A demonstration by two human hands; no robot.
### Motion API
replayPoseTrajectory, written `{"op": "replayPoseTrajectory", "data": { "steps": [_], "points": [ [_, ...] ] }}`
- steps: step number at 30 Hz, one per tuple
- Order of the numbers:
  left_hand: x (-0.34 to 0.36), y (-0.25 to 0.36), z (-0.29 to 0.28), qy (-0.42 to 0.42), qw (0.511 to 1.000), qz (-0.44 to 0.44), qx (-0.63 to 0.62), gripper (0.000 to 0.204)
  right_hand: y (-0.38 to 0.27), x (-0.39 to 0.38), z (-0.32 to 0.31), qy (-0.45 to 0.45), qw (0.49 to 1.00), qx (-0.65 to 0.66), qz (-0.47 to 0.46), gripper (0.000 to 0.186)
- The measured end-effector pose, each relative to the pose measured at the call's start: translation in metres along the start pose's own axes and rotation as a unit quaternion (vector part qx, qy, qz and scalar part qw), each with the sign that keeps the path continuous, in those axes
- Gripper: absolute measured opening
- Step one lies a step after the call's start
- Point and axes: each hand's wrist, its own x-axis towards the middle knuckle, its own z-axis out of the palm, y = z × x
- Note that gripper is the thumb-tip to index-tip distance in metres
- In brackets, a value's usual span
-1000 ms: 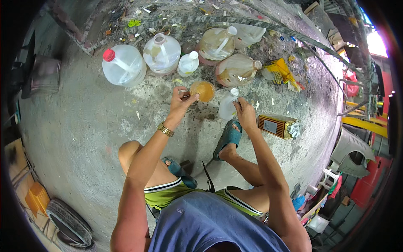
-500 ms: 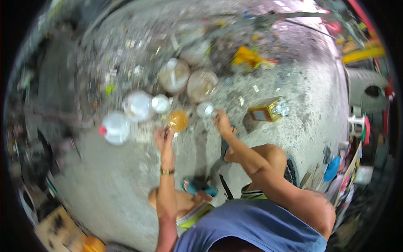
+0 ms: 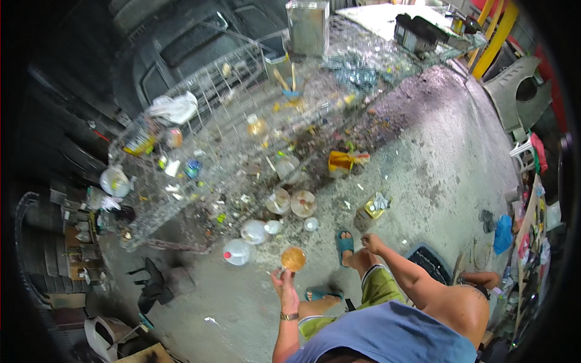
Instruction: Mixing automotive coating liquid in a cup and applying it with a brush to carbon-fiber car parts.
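My left hand point(image 3: 282, 279) grips a round, orange-amber container point(image 3: 293, 258), held out over the concrete at the lower middle. My right hand point(image 3: 370, 242) is apart from it to the right, above a sandalled foot, fingers curled; whatever is in them, if anything, is too small to make out. Left of that hand sits a small translucent bottle point(image 3: 311, 224). Beyond the orange container stand a red-capped jug point(image 3: 236, 254), a clear jug point(image 3: 252, 233), a small white-capped bottle point(image 3: 273, 227) and two brown-stained jugs point(image 3: 303, 203). A yellow tin point(image 3: 374, 210) stands farther right with crumpled material on it.
A littered metal grid structure point(image 3: 212, 109) spans the back, with a tall metal can point(image 3: 307, 27) and brushes in a pot point(image 3: 291, 91). Grey moulded panels point(image 3: 514, 97) lean at the right beside stored clutter. A dark bin point(image 3: 423, 260) sits by my right arm; dark objects lie left point(image 3: 151, 284).
The view has swung up, bringing in the littered structure. My right hand has let go of the small bottle, which stays on the floor. My left hand still holds the orange container.
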Motion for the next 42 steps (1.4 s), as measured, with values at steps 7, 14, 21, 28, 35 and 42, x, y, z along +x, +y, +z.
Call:
{"op": "replayPoseTrajectory", "data": {
  "steps": [7,14,21,28,35,42],
  "points": [
    [-0.050,0.066,0.064,0.031,0.998,-0.042,0.019,0.040,-0.198,0.124,-0.229,0.225,0.930,0.045,-0.286,0.018],
    [-0.066,0.099,0.135,0.082,0.996,0.022,0.023,0.035,-0.369,0.252,-0.345,0.309,0.904,0.014,-0.295,0.044],
    [-0.056,0.101,0.168,0.107,0.993,0.048,0.003,0.033,-0.384,0.308,-0.352,0.146,0.916,-0.200,-0.317,0.022],
    [-0.016,0.107,0.192,0.060,0.998,-0.004,0.014,0.036,-0.392,0.280,-0.405,0.255,0.907,-0.180,-0.282,0.021],
    [0.035,0.122,0.237,0.002,1.000,-0.003,0.021,0.036,-0.282,0.237,-0.509,0.316,0.930,0.098,-0.161,0.013],
    [0.067,0.131,0.259,-0.044,0.997,-0.038,0.042,0.038,-0.240,0.266,-0.510,0.371,0.910,-0.150,-0.111,0.007]
  ]
}}
